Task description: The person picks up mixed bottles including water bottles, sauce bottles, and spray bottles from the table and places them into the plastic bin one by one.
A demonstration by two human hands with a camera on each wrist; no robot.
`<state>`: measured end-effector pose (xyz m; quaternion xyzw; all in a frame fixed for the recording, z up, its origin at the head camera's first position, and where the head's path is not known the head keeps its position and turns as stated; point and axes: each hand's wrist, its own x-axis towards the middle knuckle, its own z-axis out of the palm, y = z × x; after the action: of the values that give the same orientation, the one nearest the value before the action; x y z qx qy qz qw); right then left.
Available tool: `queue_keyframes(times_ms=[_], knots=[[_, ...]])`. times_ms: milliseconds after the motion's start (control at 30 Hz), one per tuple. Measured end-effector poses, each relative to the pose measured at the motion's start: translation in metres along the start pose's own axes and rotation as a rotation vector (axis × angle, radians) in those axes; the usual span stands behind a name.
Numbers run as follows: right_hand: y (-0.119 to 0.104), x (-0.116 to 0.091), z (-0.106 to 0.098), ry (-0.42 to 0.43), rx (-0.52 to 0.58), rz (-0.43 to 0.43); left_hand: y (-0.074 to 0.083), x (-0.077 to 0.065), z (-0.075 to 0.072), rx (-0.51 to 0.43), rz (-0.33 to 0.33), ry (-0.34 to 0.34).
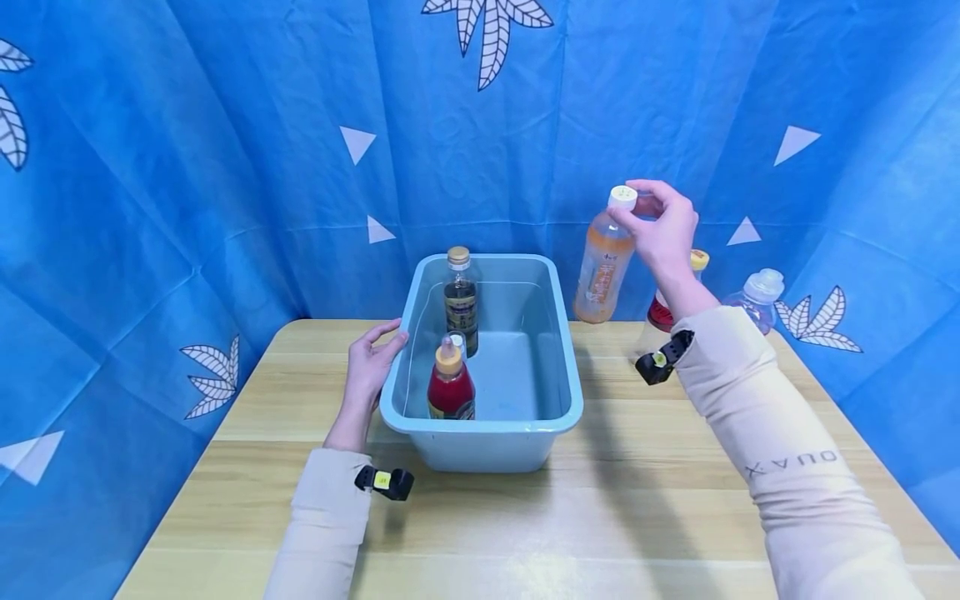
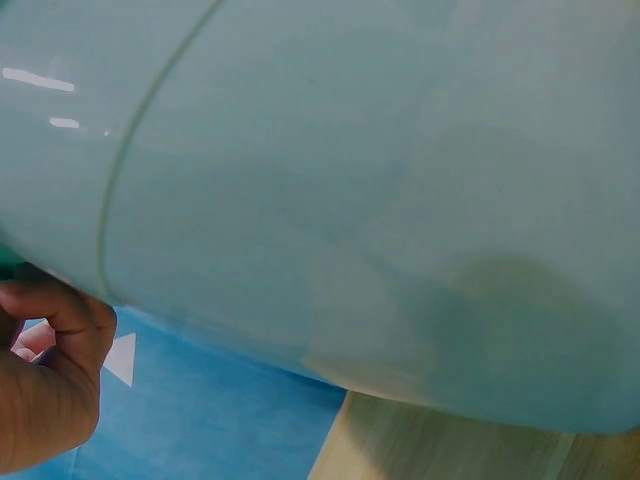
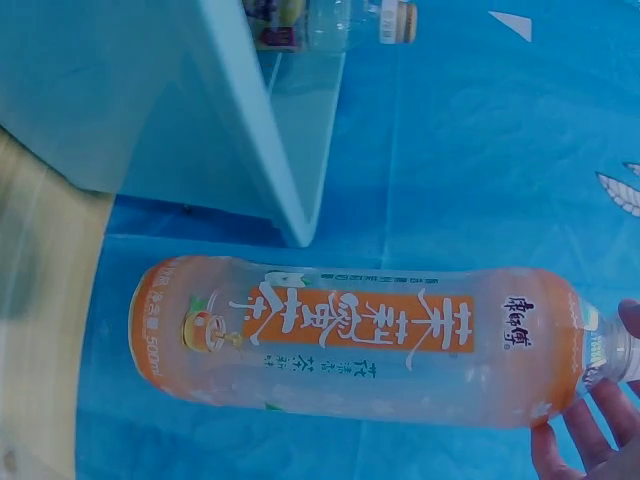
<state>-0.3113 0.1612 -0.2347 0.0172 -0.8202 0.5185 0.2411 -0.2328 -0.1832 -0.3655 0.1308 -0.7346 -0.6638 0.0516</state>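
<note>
My right hand pinches a plastic tea bottle by its white cap, to the right of a light blue basin. The tea bottle hangs slightly tilted, its orange label plain in the right wrist view. With thumb and fingers my left hand grips the basin's left rim; the left wrist view shows those fingers curled at the edge. Inside the basin, along its left side, stand a dark bottle with a gold cap and a red bottle with a yellow top.
Behind my right forearm, a bottle with a yellow cap and red label and a clear bottle with a white cap stand at the table's back right, partly hidden. A blue patterned curtain hangs behind the wooden table.
</note>
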Motion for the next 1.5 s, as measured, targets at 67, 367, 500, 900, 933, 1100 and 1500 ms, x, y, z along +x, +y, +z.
queue_keyframes(times_ms=[67,367,500,900,933,1100,1500], knots=[[-0.005,0.002,-0.001,0.003,-0.007,-0.004,0.001,0.000,0.000,0.000,0.001,0.002],[-0.025,0.006,-0.001,-0.007,0.015,-0.051,0.000,0.001,0.001,-0.001,-0.002,0.005],[-0.034,0.007,0.001,-0.009,0.019,-0.057,0.000,0.001,0.001,-0.001,-0.002,0.001],[-0.055,0.008,0.008,-0.004,0.026,-0.104,-0.001,-0.001,-0.001,0.015,-0.002,-0.007],[-0.056,0.008,0.009,-0.005,0.027,-0.108,-0.001,-0.001,-0.001,0.016,-0.002,-0.007],[-0.062,0.009,0.013,-0.003,0.024,-0.122,-0.002,-0.001,-0.001,0.015,0.001,-0.008],[-0.070,0.007,0.031,-0.038,0.089,-0.139,-0.001,-0.002,0.000,0.016,-0.008,-0.012]])
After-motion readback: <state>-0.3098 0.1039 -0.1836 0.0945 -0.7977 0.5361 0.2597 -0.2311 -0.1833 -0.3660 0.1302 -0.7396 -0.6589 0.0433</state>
